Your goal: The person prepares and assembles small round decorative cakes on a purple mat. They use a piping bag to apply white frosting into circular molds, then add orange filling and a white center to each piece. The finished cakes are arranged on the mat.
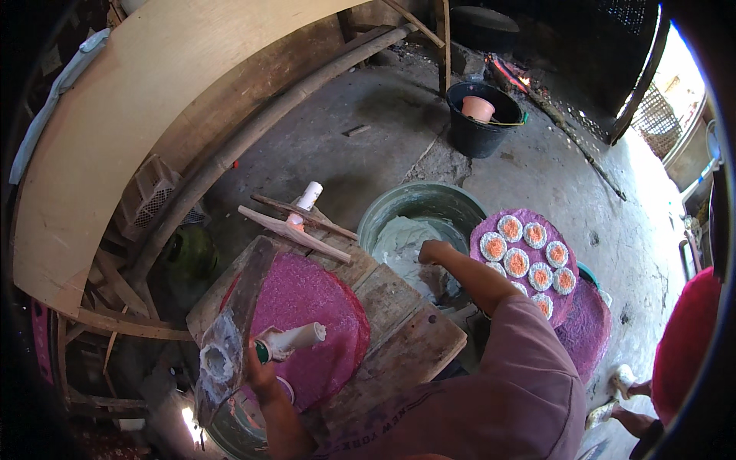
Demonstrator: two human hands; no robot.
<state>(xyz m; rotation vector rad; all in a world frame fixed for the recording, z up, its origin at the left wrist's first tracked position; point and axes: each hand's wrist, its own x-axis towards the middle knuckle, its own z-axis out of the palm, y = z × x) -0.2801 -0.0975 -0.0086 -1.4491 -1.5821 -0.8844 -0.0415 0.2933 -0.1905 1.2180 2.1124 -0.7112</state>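
My left hand (263, 377) is wrapped round the edge of a dough-smeared wooden board (253, 307), tipped up on its side. White paste cakes a round opening (218, 362) in it. A white tube (299, 337) with a green rim juts from the board over a round purple mat (322, 307). My right hand (435, 251) is closed above a green basin (376, 215) holding whitish dough (410, 238); what its fingers hold is hidden. Beyond the mat lies a wooden-handled plunger (295, 230) with a white cylinder.
A low wooden table (406, 337) carries the mat. At right, another purple mat (491, 226) bears several white rounds with orange centres. Farther off stand a black bucket (483, 138) and a burning fire (510, 73). A person in red (686, 345) is at the right edge.
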